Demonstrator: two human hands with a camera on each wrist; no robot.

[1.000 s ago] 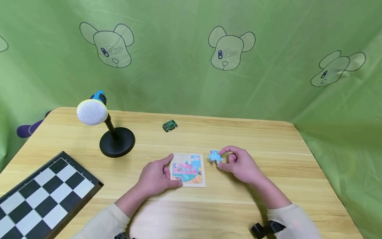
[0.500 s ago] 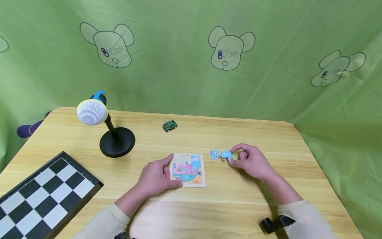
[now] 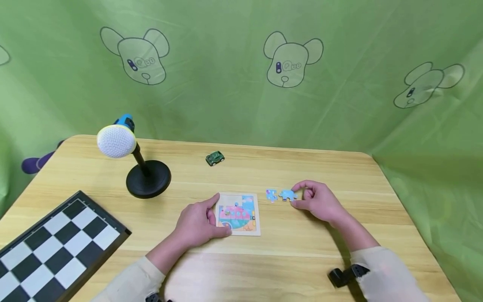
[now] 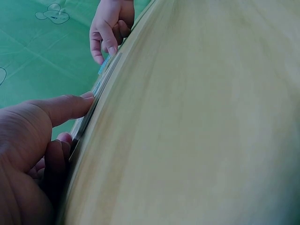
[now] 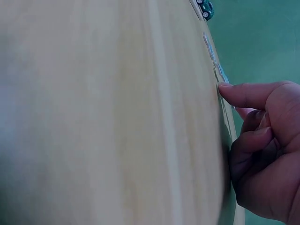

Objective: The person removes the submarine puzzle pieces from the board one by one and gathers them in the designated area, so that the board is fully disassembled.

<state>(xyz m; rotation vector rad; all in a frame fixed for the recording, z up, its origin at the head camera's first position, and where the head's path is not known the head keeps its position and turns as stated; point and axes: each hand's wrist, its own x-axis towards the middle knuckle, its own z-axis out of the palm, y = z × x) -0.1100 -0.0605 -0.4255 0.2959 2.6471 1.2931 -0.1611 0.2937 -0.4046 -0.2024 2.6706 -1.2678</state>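
Observation:
In the head view my left hand (image 3: 198, 223) holds the left side of a small square jigsaw board (image 3: 245, 233), thumb on its near edge and index finger at the far corner. Coloured pieces in pink, teal and blue fill much of its frame. To its right, my right hand (image 3: 318, 203) pinches a light blue puzzle piece (image 3: 288, 195) between thumb and index finger, low at the tabletop. A second blue puzzle piece (image 3: 271, 195) with pink spots lies between that one and the board. The left wrist view shows the left thumb (image 4: 75, 107) on the board's edge.
A green toy car (image 3: 215, 158) stands behind the board. At the back left is a microphone (image 3: 117, 141) on a round black stand (image 3: 148, 179). A black-and-white checkerboard (image 3: 64, 239) covers the table's left front. Green cloth (image 3: 226, 84) hangs behind the wooden table (image 3: 241, 272).
My right hand has moved right with the light blue piece, drawing it away from the spotted piece, which now lies apart. The left hand stays on the board.

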